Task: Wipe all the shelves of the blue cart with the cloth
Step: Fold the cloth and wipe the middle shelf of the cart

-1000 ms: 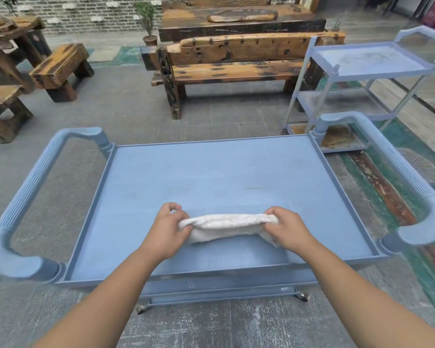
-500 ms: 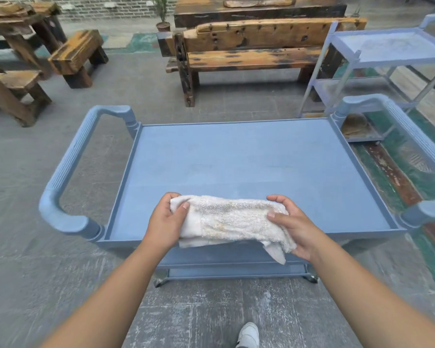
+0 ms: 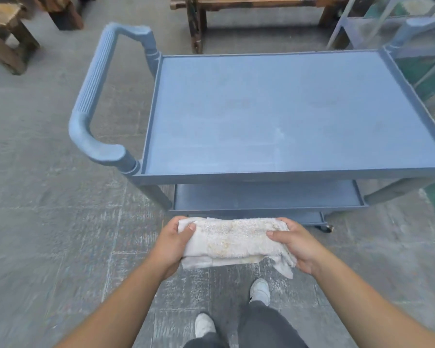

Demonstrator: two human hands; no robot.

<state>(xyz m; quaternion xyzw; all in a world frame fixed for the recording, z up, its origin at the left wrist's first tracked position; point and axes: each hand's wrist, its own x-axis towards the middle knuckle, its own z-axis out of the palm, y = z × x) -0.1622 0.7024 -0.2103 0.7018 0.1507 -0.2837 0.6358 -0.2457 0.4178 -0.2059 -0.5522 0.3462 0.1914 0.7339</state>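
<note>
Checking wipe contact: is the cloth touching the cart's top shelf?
Apart. The head view shows the cloth held in front of the cart, bare floor behind it, top shelf uncovered.

The person stands at the near long side of the blue cart (image 3: 281, 116), holding a folded white cloth (image 3: 232, 243) in the air, clear of the cart. The left hand (image 3: 172, 243) grips the cloth's left end with the thumb on top; the right hand (image 3: 295, 243) grips the right end, where a loose corner hangs down. The cart's top shelf (image 3: 274, 79) lies bare, with a ribbed handle (image 3: 96, 84) at its left end. A lower shelf (image 3: 266, 194) shows beneath. Two white shoes (image 3: 259, 290) stand on the grey floor (image 3: 48, 222). A wooden bench (image 3: 256, 3) stands beyond the cart.
</note>
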